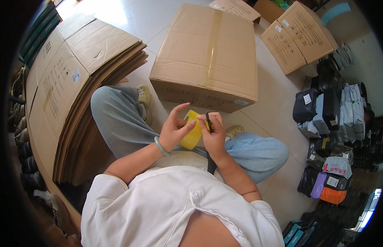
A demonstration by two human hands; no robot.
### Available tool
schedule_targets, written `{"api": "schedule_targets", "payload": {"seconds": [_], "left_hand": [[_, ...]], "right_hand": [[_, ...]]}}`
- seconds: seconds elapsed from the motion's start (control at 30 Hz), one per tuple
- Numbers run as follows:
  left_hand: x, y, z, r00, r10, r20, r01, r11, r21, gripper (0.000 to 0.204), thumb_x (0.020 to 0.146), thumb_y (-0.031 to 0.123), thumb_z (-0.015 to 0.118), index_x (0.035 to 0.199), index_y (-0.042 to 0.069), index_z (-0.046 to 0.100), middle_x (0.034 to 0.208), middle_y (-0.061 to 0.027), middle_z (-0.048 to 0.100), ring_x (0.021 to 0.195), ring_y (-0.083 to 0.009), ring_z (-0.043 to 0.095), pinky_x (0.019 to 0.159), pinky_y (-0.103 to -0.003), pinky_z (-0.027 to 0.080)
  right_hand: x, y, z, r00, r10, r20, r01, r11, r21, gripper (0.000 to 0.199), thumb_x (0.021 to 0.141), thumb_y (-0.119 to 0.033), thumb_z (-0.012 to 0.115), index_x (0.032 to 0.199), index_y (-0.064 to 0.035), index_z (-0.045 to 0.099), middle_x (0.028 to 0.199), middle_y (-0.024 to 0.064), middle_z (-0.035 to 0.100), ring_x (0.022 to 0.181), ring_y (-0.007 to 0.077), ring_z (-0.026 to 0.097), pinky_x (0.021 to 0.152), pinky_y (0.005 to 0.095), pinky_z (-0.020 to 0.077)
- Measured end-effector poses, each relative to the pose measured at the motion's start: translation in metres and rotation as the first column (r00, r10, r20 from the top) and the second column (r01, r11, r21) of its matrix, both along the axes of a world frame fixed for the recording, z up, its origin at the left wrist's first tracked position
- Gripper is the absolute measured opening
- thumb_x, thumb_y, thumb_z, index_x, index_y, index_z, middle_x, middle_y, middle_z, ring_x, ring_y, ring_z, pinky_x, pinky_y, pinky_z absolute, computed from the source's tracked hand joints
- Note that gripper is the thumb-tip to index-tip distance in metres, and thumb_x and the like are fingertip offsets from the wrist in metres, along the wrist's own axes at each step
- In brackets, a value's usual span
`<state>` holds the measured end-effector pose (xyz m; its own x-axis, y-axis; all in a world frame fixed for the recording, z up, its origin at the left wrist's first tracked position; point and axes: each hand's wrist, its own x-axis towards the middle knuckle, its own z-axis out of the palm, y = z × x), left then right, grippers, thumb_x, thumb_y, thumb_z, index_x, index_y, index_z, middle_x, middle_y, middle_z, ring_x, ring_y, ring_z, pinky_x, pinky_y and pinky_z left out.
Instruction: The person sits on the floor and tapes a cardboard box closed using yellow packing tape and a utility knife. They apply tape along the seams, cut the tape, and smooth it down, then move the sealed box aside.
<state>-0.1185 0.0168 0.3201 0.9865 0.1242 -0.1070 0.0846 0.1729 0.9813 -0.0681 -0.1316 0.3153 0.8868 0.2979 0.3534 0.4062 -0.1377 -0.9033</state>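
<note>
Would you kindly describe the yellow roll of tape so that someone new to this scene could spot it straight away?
Start at the large sealed cardboard box on the tiled floor in front of the seated person. Just below its near edge, above the person's lap, the left hand and right hand meet around the yellow tape roll. It is the only bright yellow thing between brown cardboard and pale jeans.

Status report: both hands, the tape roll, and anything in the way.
Left hand grips yellow tape roll. Right hand on the roll's edge, pinching a small dark tool. Sealed cardboard box sits just ahead; nothing between hands and box.
</note>
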Motion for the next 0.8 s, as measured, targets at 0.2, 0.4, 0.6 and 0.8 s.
{"api": "schedule_targets", "payload": {"seconds": [0.2, 0.4, 0.6, 0.8], "left_hand": [[-0.001, 0.001, 0.0, 1.0, 0.016, 0.0, -0.016, 1.0, 0.021, 0.06, 0.088, 0.014, 0.064, 0.139, 0.009, 0.032, 0.055, 0.0031, 0.045, 0.051, -0.0022, 0.037, 0.048, -0.02, 0.026], [-0.002, 0.001, -0.005, 1.0, 0.023, 0.016, -0.025, 0.994, 0.106, 0.063, 0.087, 0.019, 0.066, 0.14, 0.01, 0.032, 0.054, 0.0015, 0.045, 0.05, -0.0038, 0.036, 0.048, -0.022, 0.028], [-0.001, 0.0, -0.009, 0.999, 0.037, 0.024, -0.04, 0.991, 0.124, 0.065, 0.087, 0.021, 0.067, 0.141, 0.013, 0.032, 0.054, 0.001, 0.045, 0.05, -0.0046, 0.038, 0.048, -0.022, 0.029], [-0.004, 0.0, -0.009, 0.998, 0.048, 0.032, -0.054, 0.977, 0.204, 0.066, 0.086, 0.024, 0.067, 0.141, 0.014, 0.033, 0.054, -0.0006, 0.051, 0.048, -0.0069, 0.04, 0.048, -0.023, 0.033]], "right_hand": [[-0.001, 0.003, 0.003, 0.996, -0.037, -0.083, 0.036, 0.999, -0.015, 0.013, 0.087, -0.006, 0.063, 0.1, -0.0063, 0.067, 0.088, 0.0066, 0.054, 0.08, 0.0195, 0.056, 0.071, 0.0271, 0.0446], [0.0, 0.0, 0.007, 0.99, 0.019, -0.14, -0.021, 1.0, -0.016, 0.017, 0.09, -0.007, 0.061, 0.106, -0.0034, 0.066, 0.088, 0.0028, 0.052, 0.08, 0.0118, 0.05, 0.073, 0.0227, 0.0409], [0.0, -0.001, 0.008, 0.975, 0.065, -0.211, -0.066, 0.998, 0.002, 0.019, 0.09, -0.012, 0.063, 0.107, -0.0027, 0.065, 0.088, 0.0017, 0.051, 0.079, 0.0105, 0.048, 0.072, 0.0227, 0.0399], [0.0, 0.001, 0.004, 0.919, 0.075, -0.387, -0.04, 0.994, 0.098, 0.016, 0.088, -0.013, 0.067, 0.101, -0.0033, 0.068, 0.088, 0.0026, 0.054, 0.08, 0.0117, 0.053, 0.072, 0.0237, 0.0427]]}}
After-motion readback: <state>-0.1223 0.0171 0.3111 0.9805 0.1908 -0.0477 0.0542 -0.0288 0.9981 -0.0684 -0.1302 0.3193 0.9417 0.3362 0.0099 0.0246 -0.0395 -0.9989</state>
